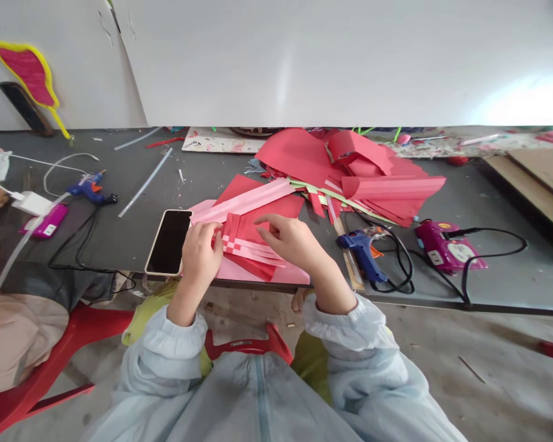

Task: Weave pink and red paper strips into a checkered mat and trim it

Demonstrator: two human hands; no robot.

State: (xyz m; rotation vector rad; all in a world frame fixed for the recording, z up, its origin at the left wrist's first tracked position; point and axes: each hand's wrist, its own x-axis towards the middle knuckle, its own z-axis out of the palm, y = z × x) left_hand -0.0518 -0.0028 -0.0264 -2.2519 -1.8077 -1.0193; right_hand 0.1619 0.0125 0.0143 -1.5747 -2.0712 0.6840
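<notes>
A small weave of red and pink paper strips (233,244) lies over red and pink sheets near the table's front edge. My left hand (201,248) is closed at the weave's left side, its thumb and fingers pinched on the paper's edge. Just above the strips' right part hovers my right hand (288,236), its index finger stretched out to the left and thumb apart, holding nothing. A folded pink strip (249,201) crosses behind the weave. Left of my left hand lies a phone (166,242) with a dark screen.
Red paper pieces (299,153) are heaped behind on the right. A blue glue gun (366,253), its cable and a purple box (449,247) lie right. Another glue gun (91,186) and a white charger (30,202) are left, near another person's arm. Boards (529,184) lie far right.
</notes>
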